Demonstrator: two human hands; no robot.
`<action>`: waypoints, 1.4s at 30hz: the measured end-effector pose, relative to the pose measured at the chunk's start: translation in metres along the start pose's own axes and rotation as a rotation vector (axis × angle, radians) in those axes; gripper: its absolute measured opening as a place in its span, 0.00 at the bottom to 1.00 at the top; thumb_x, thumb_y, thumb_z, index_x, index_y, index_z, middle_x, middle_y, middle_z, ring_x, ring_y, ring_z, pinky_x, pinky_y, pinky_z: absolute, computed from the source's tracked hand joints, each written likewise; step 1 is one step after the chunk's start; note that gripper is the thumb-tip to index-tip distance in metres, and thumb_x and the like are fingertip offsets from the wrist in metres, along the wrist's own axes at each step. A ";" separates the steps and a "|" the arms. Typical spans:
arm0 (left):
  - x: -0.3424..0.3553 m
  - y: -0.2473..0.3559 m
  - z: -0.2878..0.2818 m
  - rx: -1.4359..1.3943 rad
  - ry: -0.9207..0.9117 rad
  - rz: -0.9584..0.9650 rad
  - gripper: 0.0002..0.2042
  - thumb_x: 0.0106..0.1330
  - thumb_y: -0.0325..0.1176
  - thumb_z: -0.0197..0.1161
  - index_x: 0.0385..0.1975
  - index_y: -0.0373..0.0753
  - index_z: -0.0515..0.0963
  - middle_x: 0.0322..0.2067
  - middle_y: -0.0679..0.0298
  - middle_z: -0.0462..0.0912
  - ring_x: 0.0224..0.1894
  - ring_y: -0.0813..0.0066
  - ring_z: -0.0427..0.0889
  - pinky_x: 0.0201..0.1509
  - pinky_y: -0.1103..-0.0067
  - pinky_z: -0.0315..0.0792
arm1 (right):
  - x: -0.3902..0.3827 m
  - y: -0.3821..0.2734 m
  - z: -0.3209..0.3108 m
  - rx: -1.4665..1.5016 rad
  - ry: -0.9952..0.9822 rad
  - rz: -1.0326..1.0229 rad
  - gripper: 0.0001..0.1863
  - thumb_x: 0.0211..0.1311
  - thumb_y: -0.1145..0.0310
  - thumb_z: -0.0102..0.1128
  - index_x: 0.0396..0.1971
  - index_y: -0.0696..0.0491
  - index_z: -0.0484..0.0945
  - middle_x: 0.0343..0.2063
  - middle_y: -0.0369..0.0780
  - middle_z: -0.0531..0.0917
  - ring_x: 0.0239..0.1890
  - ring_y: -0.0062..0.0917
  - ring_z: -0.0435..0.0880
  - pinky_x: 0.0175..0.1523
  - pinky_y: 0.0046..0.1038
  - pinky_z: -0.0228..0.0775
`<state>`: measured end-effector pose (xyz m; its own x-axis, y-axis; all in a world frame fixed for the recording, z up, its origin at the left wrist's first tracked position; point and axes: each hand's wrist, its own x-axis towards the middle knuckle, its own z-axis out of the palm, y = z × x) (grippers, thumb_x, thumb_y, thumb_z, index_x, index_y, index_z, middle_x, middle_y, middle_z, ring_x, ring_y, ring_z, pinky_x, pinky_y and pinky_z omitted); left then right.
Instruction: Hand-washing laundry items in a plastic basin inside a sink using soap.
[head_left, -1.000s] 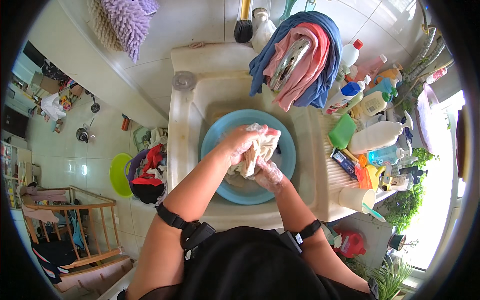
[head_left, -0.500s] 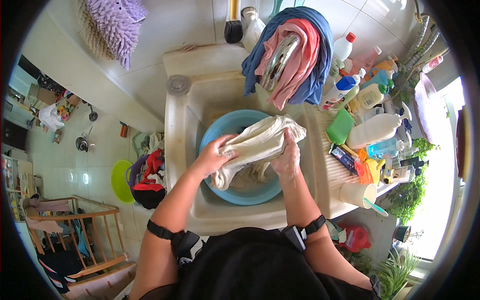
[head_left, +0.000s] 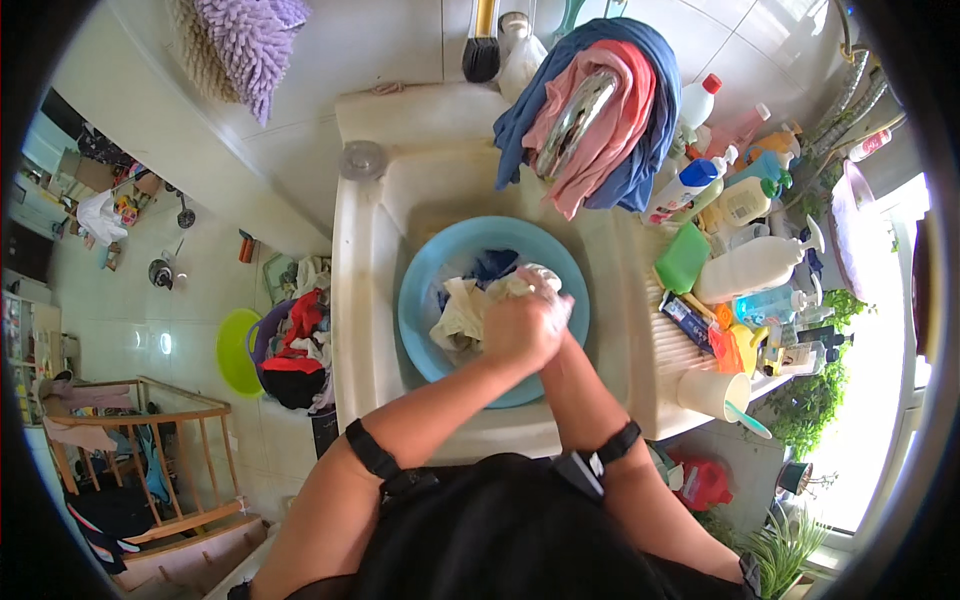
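A blue basin (head_left: 418, 335) stands in the sink with wet, soapy washing in it. My left hand (head_left: 515, 328) is closed on a cream cloth garment (head_left: 461, 313) that is bunched up over the basin. Pressed against it, my right hand (head_left: 556, 305) also grips the garment and is partly covered by the left. One loose part of the cloth hangs down left of my hands, and a small bunch shows above them. Behind it in the basin lies a dark blue cloth (head_left: 493, 265).
Blue and pink cloths (head_left: 655, 110) hang over the metal tap behind the basin. Bottles, a green soap bar (head_left: 683, 255) and a cream cup (head_left: 712, 393) crowd the ridged right ledge. A purple laundry basket (head_left: 262, 345) and a lime-green tub (head_left: 236, 352) stand on the floor at left.
The garment, stretched between my hands before, is now bunched and lower in the basin. My hands have come together, the left moving right. The dark blue cloth shows more.
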<state>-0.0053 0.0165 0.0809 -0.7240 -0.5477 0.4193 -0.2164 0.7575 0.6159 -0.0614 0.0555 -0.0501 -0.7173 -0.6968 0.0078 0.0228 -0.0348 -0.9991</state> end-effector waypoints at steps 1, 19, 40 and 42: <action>-0.006 -0.012 0.000 -0.037 -0.014 -0.049 0.11 0.46 0.39 0.62 0.18 0.36 0.76 0.18 0.53 0.76 0.21 0.56 0.76 0.26 0.68 0.69 | 0.002 -0.014 -0.010 0.485 -0.258 0.214 0.19 0.59 0.55 0.43 0.46 0.51 0.67 0.42 0.41 0.75 0.45 0.30 0.74 0.49 0.34 0.67; 0.047 -0.077 -0.028 -0.477 -0.143 -0.558 0.20 0.59 0.45 0.55 0.13 0.35 0.70 0.10 0.63 0.69 0.14 0.74 0.65 0.21 0.77 0.62 | -0.002 -0.100 0.008 0.454 -0.381 0.618 0.31 0.52 0.50 0.55 0.51 0.56 0.63 0.45 0.39 0.73 0.47 0.28 0.71 0.52 0.33 0.62; -0.008 -0.110 -0.047 -1.132 -0.541 -0.810 0.22 0.54 0.38 0.61 0.47 0.35 0.67 0.42 0.64 0.73 0.44 0.76 0.72 0.49 0.80 0.65 | -0.001 -0.115 0.002 0.499 -0.180 0.687 0.26 0.53 0.59 0.52 0.50 0.58 0.63 0.45 0.43 0.71 0.47 0.31 0.72 0.50 0.34 0.66; -0.002 -0.116 -0.059 -1.154 -0.385 -0.758 0.18 0.53 0.34 0.62 0.43 0.36 0.69 0.38 0.64 0.74 0.42 0.77 0.73 0.48 0.80 0.65 | -0.007 -0.118 -0.001 0.293 -0.085 0.568 0.25 0.50 0.60 0.51 0.48 0.56 0.65 0.44 0.43 0.71 0.46 0.33 0.73 0.48 0.36 0.67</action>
<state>0.0599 -0.0913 0.0482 -0.8460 -0.4123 -0.3381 -0.1154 -0.4775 0.8710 -0.0601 0.0650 0.0674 -0.4798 -0.7182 -0.5040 0.5808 0.1705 -0.7960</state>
